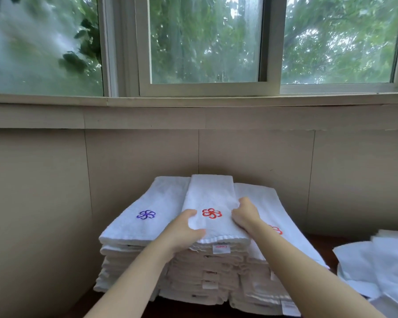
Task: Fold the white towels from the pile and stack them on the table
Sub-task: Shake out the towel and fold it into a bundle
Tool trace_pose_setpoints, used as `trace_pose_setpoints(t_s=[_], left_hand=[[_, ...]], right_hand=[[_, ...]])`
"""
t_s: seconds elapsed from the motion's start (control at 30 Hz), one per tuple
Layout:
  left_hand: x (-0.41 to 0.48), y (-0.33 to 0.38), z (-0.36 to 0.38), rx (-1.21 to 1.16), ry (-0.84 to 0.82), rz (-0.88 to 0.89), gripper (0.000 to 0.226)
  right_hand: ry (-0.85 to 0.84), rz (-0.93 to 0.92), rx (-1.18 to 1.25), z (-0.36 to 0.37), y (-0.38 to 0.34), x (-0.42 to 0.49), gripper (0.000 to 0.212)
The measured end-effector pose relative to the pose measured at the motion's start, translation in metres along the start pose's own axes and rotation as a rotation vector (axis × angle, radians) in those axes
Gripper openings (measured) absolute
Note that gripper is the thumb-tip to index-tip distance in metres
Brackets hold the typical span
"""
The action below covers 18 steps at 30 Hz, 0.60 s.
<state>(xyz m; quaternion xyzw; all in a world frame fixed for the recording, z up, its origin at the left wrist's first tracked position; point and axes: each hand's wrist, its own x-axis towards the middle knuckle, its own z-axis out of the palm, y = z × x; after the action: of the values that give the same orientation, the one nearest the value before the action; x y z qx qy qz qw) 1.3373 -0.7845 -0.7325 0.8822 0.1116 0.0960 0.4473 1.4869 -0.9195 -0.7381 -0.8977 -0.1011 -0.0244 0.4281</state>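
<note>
White stack [133,267]: we've got folded towels piled high on the dark table [319,246], right beneath our fingers.
Loose pile [377,267]: rumpled white towels, well off to the right of our right fingers.
Top towel [209,193]: folded long, lying on the stack's middle, caught between both sets of fingers.
Left hand [182,232]: thumb on top, fingers curled round the towel's left edge, gripping.
Right hand [246,216]: fingers curled onto the right edge, gripping too.
Red emblem [211,213]: sitting just between our fingertips.

The wall [251,152] stands close behind the towel stack [156,198]; a bare strip of surface [322,246] lies between stack and loose towels [381,260].
</note>
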Motion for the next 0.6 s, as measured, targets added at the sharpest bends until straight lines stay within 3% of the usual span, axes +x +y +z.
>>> trace_pose_setpoints(t_s=[0.13,0.23,0.3,0.37,0.47,0.6], left_hand=[[-0.011,-0.002,0.009,0.05,0.03,0.052,0.05],[-0.02,-0.003,0.005,-0.006,-0.021,0.048,0.056],[-0.028,0.0,0.003,0.105,-0.091,0.025,0.065],[-0.039,0.007,0.008,0.363,-0.112,-0.011,0.072],[-0.06,0.018,0.023,0.716,0.054,-0.01,0.07],[-0.085,0.029,0.053,0.798,0.204,0.072,0.063]], right_hand=[[-0.026,0.009,-0.069,-0.004,-0.002,-0.017,0.045],[-0.12,0.065,-0.054,-0.014,-0.006,-0.03,0.05],[-0.145,0.081,-0.062,-0.02,-0.009,-0.044,0.051],[-0.178,0.083,-0.078,-0.028,-0.012,-0.062,0.052],[-0.313,0.107,-0.037,-0.05,-0.01,-0.095,0.046],[-0.385,0.064,-0.113,-0.095,0.019,-0.136,0.024]])
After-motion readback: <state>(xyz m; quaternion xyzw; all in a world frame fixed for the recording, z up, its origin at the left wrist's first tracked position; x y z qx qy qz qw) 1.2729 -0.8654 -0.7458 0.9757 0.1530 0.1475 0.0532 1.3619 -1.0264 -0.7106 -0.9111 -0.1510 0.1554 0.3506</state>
